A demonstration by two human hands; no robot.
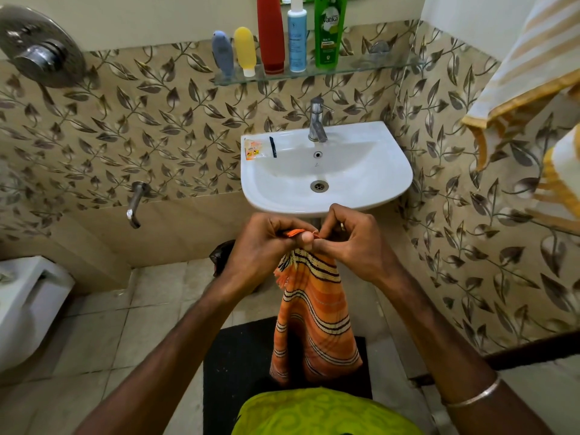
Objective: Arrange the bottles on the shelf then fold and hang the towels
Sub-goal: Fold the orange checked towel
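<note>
An orange striped towel (315, 315) hangs down in front of me, below the sink. My left hand (266, 243) and my right hand (354, 240) pinch its top edge close together, fingertips almost touching. On the glass shelf (370, 69) above the sink stand several bottles in a row: a grey tube (223, 54), a yellow tube (245, 50), a tall red bottle (270, 32), a white and blue bottle (297, 36) and a green bottle (329, 29). A white and yellow striped towel (527, 73) hangs at the upper right.
A white sink (361, 171) with a steel tap (317, 120) is straight ahead; a small sachet (255, 149) lies on its left rim. A toilet (28, 296) is at the left, wall taps (136, 204) on the tiled wall, a black mat (238, 365) underfoot.
</note>
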